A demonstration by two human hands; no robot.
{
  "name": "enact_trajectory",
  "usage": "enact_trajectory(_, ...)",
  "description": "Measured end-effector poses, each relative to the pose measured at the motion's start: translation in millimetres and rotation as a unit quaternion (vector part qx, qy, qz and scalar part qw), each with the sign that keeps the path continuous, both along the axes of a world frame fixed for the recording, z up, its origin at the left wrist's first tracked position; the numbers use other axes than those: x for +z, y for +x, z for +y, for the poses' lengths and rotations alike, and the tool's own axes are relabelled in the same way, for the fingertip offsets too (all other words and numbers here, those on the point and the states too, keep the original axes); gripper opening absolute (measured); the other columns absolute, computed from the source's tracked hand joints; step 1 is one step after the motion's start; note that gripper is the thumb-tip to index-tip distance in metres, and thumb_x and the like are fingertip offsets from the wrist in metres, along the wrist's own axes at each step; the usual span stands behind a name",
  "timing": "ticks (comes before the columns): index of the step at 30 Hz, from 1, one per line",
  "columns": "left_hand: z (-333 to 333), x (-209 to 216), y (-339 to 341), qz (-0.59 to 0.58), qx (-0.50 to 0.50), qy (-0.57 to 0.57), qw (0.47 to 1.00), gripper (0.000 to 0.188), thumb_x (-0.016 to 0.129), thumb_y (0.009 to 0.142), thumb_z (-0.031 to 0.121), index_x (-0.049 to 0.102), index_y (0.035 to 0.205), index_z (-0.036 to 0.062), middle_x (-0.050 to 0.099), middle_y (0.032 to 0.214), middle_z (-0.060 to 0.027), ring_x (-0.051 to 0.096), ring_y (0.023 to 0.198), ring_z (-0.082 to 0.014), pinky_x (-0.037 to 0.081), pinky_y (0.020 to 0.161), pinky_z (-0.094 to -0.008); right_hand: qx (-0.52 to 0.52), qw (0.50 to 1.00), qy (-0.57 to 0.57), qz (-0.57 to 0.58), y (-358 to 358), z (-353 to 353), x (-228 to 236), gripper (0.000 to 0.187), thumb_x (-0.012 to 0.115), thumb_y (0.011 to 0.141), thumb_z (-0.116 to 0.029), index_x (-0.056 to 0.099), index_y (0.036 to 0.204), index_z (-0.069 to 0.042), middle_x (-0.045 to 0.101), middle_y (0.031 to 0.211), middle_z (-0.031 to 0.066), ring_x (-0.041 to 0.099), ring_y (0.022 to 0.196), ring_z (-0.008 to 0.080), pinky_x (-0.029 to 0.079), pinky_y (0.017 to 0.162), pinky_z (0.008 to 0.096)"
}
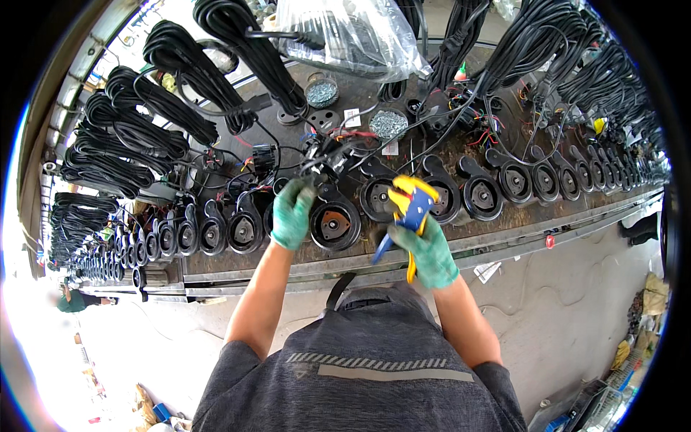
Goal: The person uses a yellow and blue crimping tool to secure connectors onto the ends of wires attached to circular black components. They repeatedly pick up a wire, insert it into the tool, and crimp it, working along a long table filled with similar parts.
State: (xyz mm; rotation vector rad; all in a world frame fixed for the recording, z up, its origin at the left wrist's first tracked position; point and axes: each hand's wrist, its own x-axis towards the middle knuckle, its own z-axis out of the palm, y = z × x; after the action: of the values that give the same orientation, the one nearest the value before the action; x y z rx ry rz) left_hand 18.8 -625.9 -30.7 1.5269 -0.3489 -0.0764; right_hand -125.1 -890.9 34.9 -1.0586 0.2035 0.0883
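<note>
My right hand (432,258), in a green glove, is closed round the handles of a wire stripper (415,205) with a yellow head and blue body. Its head points up and away over the row of round black housings (336,225). My left hand (291,214), gloved the same way, is closed with its fingertips at a black part with loose wires (325,157). What exactly the fingers grip is blurred. Just right of that hand lies a housing with a brown disc inside; the others nearby show grey metal centres.
Coiled black cables (194,65) line the far side of the bench (461,230) on both sides. Two tubs of small screws, one a round tub (322,93), stand behind the wired part. A clear plastic bag (353,36) lies at the back. A metal rail runs along the near edge.
</note>
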Motion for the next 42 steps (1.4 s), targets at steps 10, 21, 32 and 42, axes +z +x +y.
enact_trajectory(10,12,-28,-99,0.033,-0.019,0.082,0.996,0.047,0.073,0.094,0.012,0.059,0.137,-0.0016,0.068,0.128,-0.0113,0.063,0.108,-0.0176,0.049,0.094,-0.0305,-0.013,0.99,-0.141,0.0,90,20,-49,0.04,0.075,0.09,-0.006,0.066,0.13,-0.005,0.069,0.104,-0.0007,0.059,0.092,0.0111,0.049,0.089,0.0273)
enact_trajectory(21,37,10,-98,-0.216,-0.076,0.488,0.842,0.028,0.083,0.077,0.025,0.073,0.094,0.0053,0.069,0.119,-0.0127,0.064,0.098,-0.0339,0.051,0.089,-0.045,-0.013,0.969,-0.246,0.017,54,51,-65,0.058,0.077,0.089,-0.004,0.054,0.142,-0.005,0.068,0.113,0.0011,0.061,0.097,0.0098,0.051,0.09,0.0273)
enact_trajectory(32,-64,96,-14,-0.147,-0.215,0.64,0.723,0.046,0.072,0.086,0.037,0.069,0.12,0.0058,0.072,0.111,-0.0197,0.068,0.105,-0.0384,0.053,0.091,-0.0463,-0.048,0.994,-0.088,-0.052,41,62,-87,0.065,0.07,0.086,0.007,0.046,0.146,-0.004,0.061,0.136,0.0047,0.06,0.121,0.015,0.049,0.105,0.0307)
enact_trajectory(42,-43,62,0,-0.054,-0.191,0.482,0.854,0.027,0.062,0.098,0.023,0.07,0.114,0.0031,0.074,0.099,-0.0154,0.071,0.093,-0.0303,0.053,0.086,-0.0408,-0.112,0.992,-0.05,-0.029,35,69,-92,0.067,0.067,0.086,0.012,0.046,0.147,-0.004,0.061,0.132,0.0039,0.059,0.115,0.0124,0.048,0.101,0.0275)
